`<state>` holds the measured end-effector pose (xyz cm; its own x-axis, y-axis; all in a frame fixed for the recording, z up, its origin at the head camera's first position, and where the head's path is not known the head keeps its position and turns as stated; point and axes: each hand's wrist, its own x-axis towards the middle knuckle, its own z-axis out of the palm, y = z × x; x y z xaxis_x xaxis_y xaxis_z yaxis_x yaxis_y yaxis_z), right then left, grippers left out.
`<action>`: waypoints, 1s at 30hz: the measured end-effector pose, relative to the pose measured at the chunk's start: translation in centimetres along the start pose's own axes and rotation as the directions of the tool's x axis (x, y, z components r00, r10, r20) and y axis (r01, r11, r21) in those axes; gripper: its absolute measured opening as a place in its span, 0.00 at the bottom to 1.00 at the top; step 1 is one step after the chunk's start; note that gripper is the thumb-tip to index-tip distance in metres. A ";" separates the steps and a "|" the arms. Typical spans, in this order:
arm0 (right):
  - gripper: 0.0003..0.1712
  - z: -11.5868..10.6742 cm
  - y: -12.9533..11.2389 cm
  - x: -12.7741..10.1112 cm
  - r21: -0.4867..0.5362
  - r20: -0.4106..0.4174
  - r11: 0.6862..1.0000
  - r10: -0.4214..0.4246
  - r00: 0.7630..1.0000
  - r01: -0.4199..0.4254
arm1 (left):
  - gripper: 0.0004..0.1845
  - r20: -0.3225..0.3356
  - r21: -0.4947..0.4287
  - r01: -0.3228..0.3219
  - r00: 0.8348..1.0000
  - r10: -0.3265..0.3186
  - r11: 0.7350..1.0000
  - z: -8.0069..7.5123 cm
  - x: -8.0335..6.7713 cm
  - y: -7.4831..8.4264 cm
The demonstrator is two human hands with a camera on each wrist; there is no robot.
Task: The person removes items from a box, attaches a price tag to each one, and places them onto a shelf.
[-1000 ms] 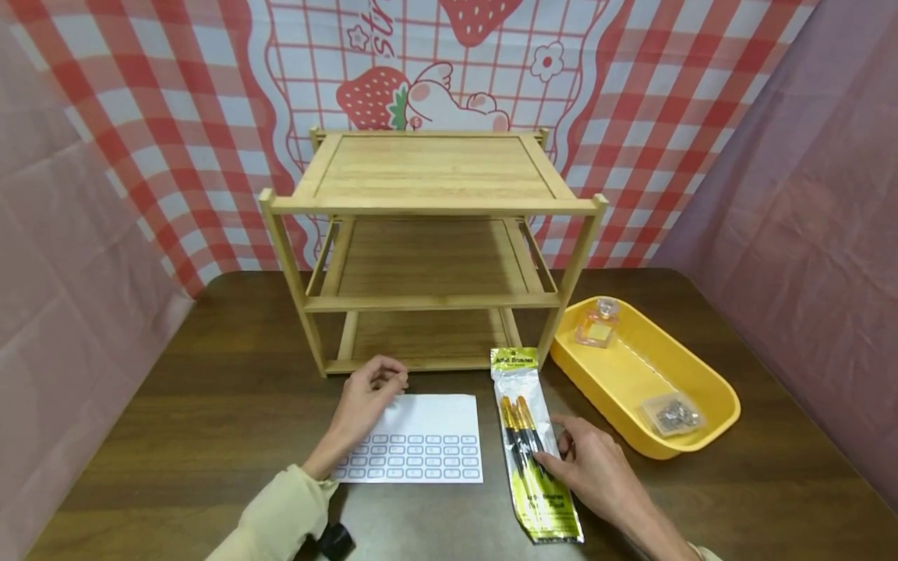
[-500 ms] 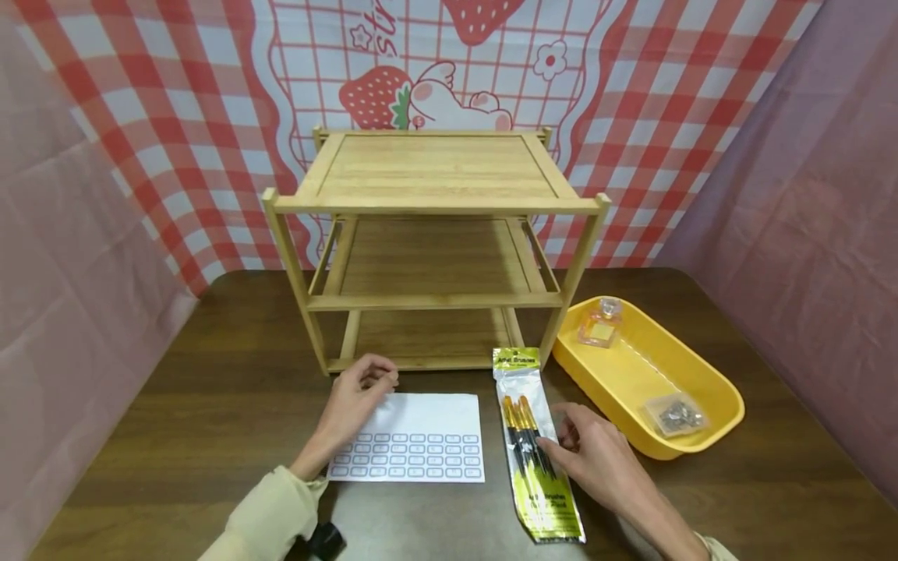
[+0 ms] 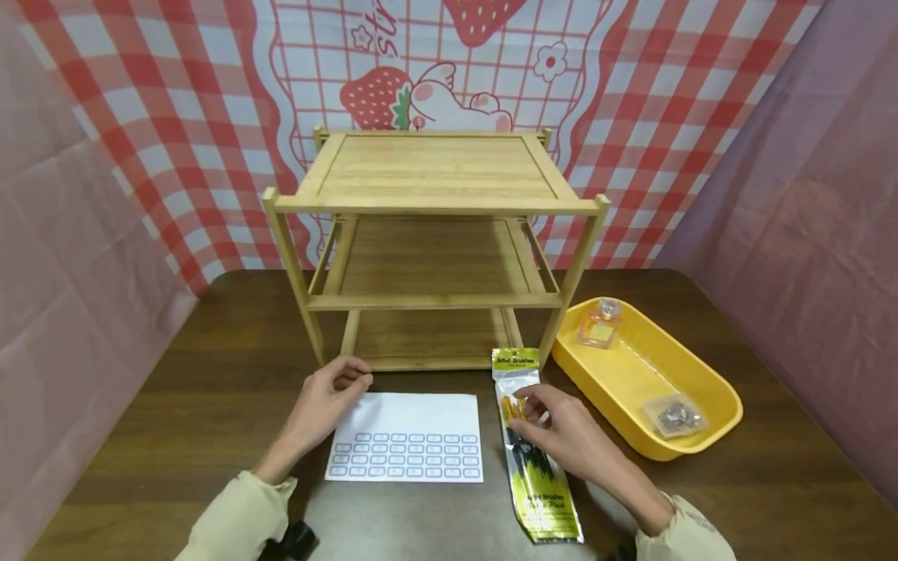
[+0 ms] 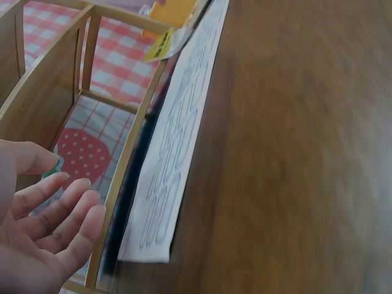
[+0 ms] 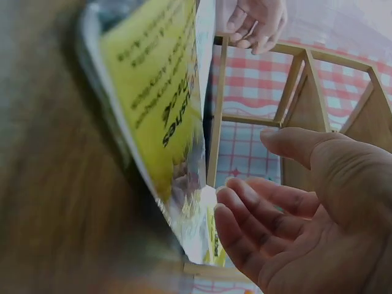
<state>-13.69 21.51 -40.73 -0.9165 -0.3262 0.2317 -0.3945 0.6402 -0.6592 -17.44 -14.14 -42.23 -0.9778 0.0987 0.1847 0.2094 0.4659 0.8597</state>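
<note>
A white sticker sheet (image 3: 410,436) with rows of small blue-outlined labels lies flat on the dark wooden table (image 3: 210,405), in front of a three-tier wooden shelf (image 3: 435,167). My left hand (image 3: 358,382) hovers by the sheet's far left corner with relaxed, loosely curled fingers (image 4: 61,202) and holds nothing. Right of the sheet lies a clear packet of paint brushes (image 3: 540,491) with yellow labels. My right hand (image 3: 526,409) rests over the packet's middle, fingertips at the brush heads. In the right wrist view its fingers (image 5: 263,202) are spread beside the packet (image 5: 159,98) and grip nothing.
A yellow oval tray (image 3: 701,448) stands at the right, holding a small perfume bottle (image 3: 601,323) and a little bag of metal pieces (image 3: 673,415). The shelf's tiers are bare. A red checked strawberry cloth (image 3: 175,117) hangs behind, with pink cloth walls at both sides.
My left hand has slid left off the sheet to its far left corner. My right hand has moved up and left along the brush packet, onto the brush heads.
</note>
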 end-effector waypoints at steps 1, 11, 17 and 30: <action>0.17 0.1 0.0 0.3 0.002 0.009 1.000 -0.005 1.000 0.005 | 0.07 -0.003 0.010 -0.002 1.000 0.002 1.000 -0.2 -0.1 0.0; 0.16 0.6 -0.1 2.7 0.009 0.065 0.999 -0.034 0.997 0.033 | 0.07 -0.002 0.140 -0.064 0.998 0.065 0.988 -0.9 -0.3 -1.2; 0.14 1.2 0.0 3.7 0.010 0.127 0.998 -0.065 0.990 0.064 | 0.06 0.012 0.218 -0.117 0.993 0.117 0.969 -1.0 -0.4 -1.9; 0.12 2.0 -0.5 5.3 -0.116 0.227 0.984 -0.104 0.968 0.133 | 0.12 0.106 0.355 -0.121 0.990 0.089 0.927 -1.5 -0.8 -2.8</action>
<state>-18.27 18.10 -40.60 -0.8312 -0.5405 0.1305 -0.5181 0.6676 -0.5347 -17.24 -16.80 -44.10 -0.9499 0.2322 0.2092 0.3123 0.7321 0.6054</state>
